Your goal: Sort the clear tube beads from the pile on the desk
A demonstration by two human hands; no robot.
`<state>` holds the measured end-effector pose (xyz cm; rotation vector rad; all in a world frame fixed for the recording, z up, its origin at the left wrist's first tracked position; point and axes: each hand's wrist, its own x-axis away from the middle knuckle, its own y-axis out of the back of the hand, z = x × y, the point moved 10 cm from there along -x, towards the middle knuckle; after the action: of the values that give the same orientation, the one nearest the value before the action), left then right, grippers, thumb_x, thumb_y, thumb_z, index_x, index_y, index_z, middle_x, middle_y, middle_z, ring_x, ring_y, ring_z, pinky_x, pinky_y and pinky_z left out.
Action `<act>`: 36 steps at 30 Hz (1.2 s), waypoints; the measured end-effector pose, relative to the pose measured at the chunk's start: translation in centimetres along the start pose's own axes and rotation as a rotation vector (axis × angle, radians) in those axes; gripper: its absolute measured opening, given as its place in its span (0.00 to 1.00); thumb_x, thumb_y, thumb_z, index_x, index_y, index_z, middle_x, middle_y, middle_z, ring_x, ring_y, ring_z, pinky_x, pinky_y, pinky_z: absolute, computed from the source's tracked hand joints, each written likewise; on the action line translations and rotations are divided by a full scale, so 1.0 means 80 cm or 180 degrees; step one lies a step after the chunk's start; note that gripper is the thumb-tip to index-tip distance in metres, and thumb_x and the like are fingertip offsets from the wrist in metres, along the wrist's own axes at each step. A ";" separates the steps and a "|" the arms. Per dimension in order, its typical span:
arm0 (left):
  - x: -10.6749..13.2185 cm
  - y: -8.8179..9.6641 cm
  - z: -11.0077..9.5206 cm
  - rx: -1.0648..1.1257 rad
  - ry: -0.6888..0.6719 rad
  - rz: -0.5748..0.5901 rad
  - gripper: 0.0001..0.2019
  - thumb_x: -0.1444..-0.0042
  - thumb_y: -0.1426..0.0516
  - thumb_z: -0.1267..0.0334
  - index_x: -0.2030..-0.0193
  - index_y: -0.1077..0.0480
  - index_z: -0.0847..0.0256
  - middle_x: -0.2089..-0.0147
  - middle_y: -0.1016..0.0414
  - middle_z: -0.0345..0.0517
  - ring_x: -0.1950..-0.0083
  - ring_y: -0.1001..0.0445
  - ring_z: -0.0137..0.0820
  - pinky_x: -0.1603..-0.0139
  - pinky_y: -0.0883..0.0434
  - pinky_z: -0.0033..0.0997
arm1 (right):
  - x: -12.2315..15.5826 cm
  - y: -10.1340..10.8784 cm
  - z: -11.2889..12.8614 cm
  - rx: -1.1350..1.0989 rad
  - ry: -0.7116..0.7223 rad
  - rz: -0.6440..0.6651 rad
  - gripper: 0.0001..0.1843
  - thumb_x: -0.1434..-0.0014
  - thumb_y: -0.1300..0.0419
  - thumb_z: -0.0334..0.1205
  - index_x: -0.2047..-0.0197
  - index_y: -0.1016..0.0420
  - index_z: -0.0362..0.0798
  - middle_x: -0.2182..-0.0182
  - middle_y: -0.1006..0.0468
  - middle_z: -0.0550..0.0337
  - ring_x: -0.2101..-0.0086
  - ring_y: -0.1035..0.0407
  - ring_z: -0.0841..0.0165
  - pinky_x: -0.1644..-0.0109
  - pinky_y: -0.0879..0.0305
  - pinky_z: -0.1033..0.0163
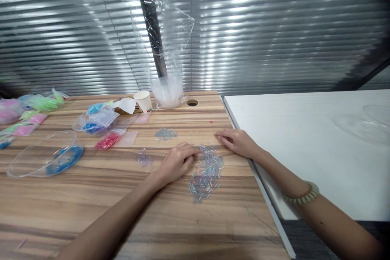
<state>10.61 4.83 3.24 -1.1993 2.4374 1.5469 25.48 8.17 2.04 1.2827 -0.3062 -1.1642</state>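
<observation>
A loose heap of small iridescent tube beads [206, 172] lies on the wooden table [122, 195]. My left hand [176, 162] rests palm down at the heap's left edge, fingers curled, fingertips touching the beads. My right hand [236, 140] lies flat on the wood just beyond the heap's far right side, fingers pointing left; a pale bead bracelet [301, 195] circles its wrist. Two smaller bead clusters sit apart, one [144, 159] left of my left hand and another [165, 133] farther back.
A clear plastic bowl with blue beads [45, 156] stands at the left, with bags of blue [96, 122], red [107, 141] and pink beads. A paper cup [144, 100] and bagged stack of clear bowls [167, 89] stand at the back. A white table [304, 138] adjoins on the right.
</observation>
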 end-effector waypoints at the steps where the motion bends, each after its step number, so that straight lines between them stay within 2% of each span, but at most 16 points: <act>1: 0.000 0.000 -0.001 -0.0010 -0.0017 0.0003 0.16 0.44 0.52 0.77 0.55 0.28 0.64 0.62 0.26 0.48 0.60 0.30 0.31 0.57 0.31 0.32 | 0.000 0.000 0.000 -0.0001 0.0003 -0.0002 0.13 0.38 0.50 0.35 0.54 0.26 0.49 0.57 0.22 0.58 0.58 0.27 0.63 0.55 0.30 0.56; 19: 0.001 -0.010 -0.003 -0.0258 -0.0113 0.0193 0.14 0.41 0.51 0.75 0.52 0.30 0.62 0.60 0.27 0.47 0.57 0.32 0.33 0.56 0.32 0.35 | 0.000 0.000 0.001 0.0001 -0.0003 0.0018 0.13 0.38 0.50 0.36 0.53 0.27 0.49 0.57 0.22 0.58 0.57 0.28 0.63 0.54 0.30 0.56; 36: 0.000 -0.013 -0.007 -0.0493 -0.0152 0.0274 0.13 0.41 0.51 0.74 0.55 0.29 0.63 0.59 0.29 0.49 0.57 0.33 0.33 0.56 0.32 0.35 | 0.000 -0.001 0.001 0.0012 -0.0058 0.0099 0.13 0.38 0.49 0.35 0.53 0.27 0.49 0.56 0.23 0.60 0.57 0.28 0.64 0.54 0.30 0.56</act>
<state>11.45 4.12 2.72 -1.0764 2.4080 1.7955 25.40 8.16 1.96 1.2672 -0.3408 -1.1500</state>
